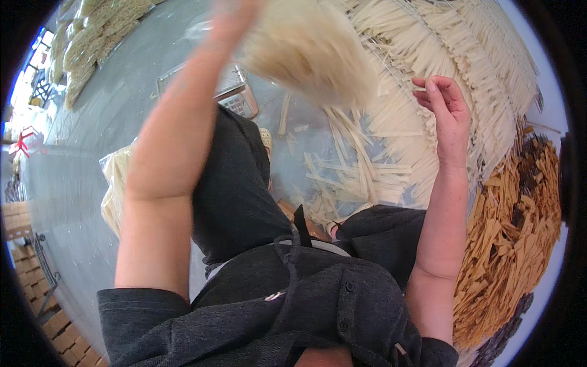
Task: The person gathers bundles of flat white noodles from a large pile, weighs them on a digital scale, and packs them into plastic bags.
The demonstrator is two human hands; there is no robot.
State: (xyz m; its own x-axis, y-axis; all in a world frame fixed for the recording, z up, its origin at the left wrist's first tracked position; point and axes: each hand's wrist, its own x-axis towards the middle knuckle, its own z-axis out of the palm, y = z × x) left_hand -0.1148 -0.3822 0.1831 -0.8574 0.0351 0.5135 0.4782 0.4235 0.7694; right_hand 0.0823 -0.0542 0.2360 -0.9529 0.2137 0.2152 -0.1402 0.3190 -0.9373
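My left hand (236, 13) is blurred at the top edge, and its fingers are partly cut off. It appears to grip a blurred bag of pale flat strips (312, 59), raised above the floor. My right hand (442, 98) hangs in the air with loosely curled fingers and holds nothing. Beneath it spreads a large stack of pale, dried flat strips, perhaps noodles (403, 50). Loose strips (362, 169) lie scattered on the floor between my feet and that stack.
A digital scale with a keypad (238, 103) stands beyond my left knee. Filled clear bags (87, 41) are piled at upper left; another bag (114, 188) sits beside my left leg. Brown strips (504, 243) form a heap at right. Cardboard boxes (69, 339) stand at lower left.
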